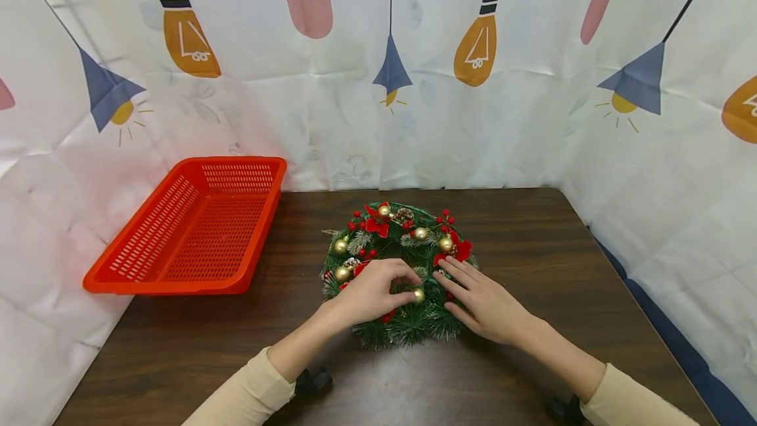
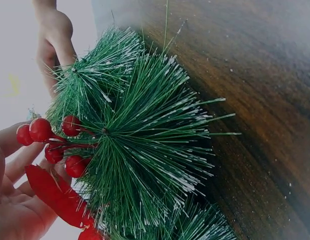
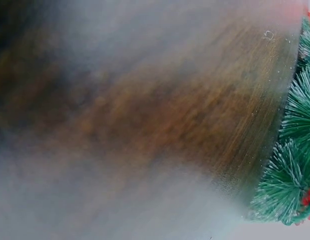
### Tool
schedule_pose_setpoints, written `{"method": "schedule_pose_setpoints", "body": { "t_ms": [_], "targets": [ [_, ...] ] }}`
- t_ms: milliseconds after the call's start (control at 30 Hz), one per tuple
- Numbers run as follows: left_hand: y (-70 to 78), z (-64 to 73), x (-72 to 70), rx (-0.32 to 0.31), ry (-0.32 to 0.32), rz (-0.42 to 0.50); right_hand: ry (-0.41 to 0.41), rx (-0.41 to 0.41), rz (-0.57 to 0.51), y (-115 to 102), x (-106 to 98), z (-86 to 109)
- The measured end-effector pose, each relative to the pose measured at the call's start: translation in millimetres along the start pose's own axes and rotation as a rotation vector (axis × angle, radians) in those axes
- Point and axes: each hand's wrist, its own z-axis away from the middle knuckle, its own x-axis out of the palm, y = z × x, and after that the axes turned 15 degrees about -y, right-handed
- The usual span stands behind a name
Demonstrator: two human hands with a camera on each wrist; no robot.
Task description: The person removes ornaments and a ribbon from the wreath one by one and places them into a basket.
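A green Christmas wreath (image 1: 414,331) lies on the table, trimmed with gold balls, red berries (image 2: 40,131), red fabric flowers (image 1: 377,222) and frosted needles. Over its near left part is my left hand (image 1: 375,291), thumb and fingers curled about a small gold ball (image 1: 419,295). My right hand (image 1: 493,304) rests on the wreath's right side with its fingers spread. In the left wrist view, needle tufts and berries partly cover the left hand (image 2: 22,210). Only the wreath's edge (image 3: 300,115) shows in the right wrist view.
An orange-red plastic basket (image 1: 215,229) with slotted sides stands at the table's left. Behind the dark wooden table (image 1: 520,229) hangs a white curtain (image 1: 355,130) printed with lamps and bulbs. Dark blue fabric (image 1: 668,340) shows beyond the right edge.
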Motion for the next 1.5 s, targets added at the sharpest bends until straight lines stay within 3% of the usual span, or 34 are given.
{"method": "schedule_pose_setpoints", "body": {
  "t_ms": [400, 800, 1233, 1500],
  "targets": [
    [-3.7, -4.8, 1.5, -0.049, -0.08, -0.018, -0.007, 0.002, -0.002, 0.2, 3.1, 0.2],
    [-3.0, -6.5, 0.2, -0.027, -0.118, 0.035, -0.004, -0.005, -0.006, -0.1, 2.7, 0.9],
    [-3.2, -6.5, -8.6, -0.04, -0.228, -0.011, -0.004, -0.007, -0.01, 0.0, 0.8, 0.6],
    [-5.2, -5.9, -9.2, -0.027, -0.245, -0.03, -0.003, -0.005, -0.006, -0.1, 1.3, 0.5]
  ]
}}
